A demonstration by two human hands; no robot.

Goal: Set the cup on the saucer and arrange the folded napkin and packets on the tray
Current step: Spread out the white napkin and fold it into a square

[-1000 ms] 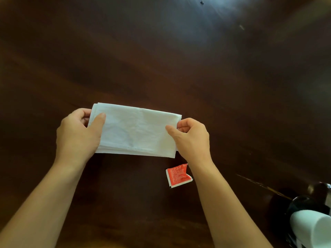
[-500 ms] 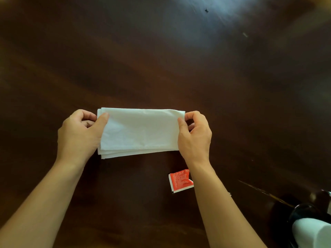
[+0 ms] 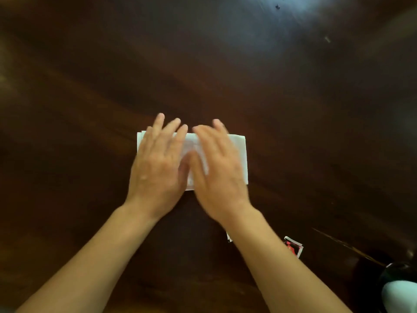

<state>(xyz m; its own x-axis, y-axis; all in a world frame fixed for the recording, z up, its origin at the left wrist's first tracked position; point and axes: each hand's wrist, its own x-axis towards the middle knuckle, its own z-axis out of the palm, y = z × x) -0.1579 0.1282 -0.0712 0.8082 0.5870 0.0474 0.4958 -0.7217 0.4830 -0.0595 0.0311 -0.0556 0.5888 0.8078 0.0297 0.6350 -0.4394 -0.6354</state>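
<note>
A white folded napkin (image 3: 238, 154) lies flat on the dark wooden table (image 3: 293, 109). My left hand (image 3: 158, 168) and my right hand (image 3: 218, 172) both rest palm-down on it with fingers spread, side by side, covering most of it. The right hand is blurred by motion. A red packet (image 3: 293, 246) lies on the table to the right of my right forearm. A sliver of another packet (image 3: 229, 237) shows at the left edge of that forearm; the rest is hidden. A white cup (image 3: 401, 294) shows at the bottom right corner, cut off by the frame.
A dark rounded object (image 3: 392, 271) sits just behind the cup at the bottom right. A thin light streak (image 3: 343, 245) runs across the wood near it. Small specks (image 3: 277, 6) lie at the far side of the table.
Both hands let go of the napkin's ends and now lie flat on top of it. The napkin went down onto the table. A second packet has come into view at the right.
</note>
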